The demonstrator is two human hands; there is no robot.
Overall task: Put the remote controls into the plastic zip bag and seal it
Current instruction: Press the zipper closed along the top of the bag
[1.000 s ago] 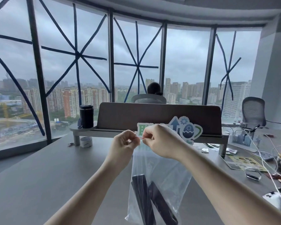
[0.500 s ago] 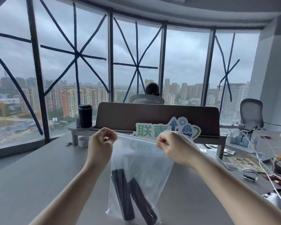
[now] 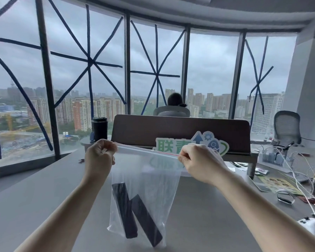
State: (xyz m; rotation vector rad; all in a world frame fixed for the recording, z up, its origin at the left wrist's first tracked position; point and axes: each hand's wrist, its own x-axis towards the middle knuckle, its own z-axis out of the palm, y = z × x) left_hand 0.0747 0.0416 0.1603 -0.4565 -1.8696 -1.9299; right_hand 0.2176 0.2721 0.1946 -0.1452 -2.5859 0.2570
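Observation:
A clear plastic zip bag [image 3: 153, 180] hangs in the air above the grey table [image 3: 44, 197], held by its top corners. My left hand [image 3: 99, 157] pinches the left end of the zip strip, and my right hand [image 3: 198, 160] pinches the right end. The strip is stretched taut between them, with a thin red line along it. Two black remote controls [image 3: 135, 211] stand slanted inside the bag, resting at its bottom, the left one steeper than the right one.
A dark desk screen [image 3: 180, 131] with a green and blue sign [image 3: 171, 144] stands behind the bag. A black tumbler [image 3: 99, 128] sits at its left. Cables, a wristband [image 3: 285, 197] and papers crowd the right side. A person sits beyond the screen.
My hands, together at the middle of the zip strip a second ago, have slid apart to the bag's two top corners. The strip now lies stretched straight, and the bag hangs wider.

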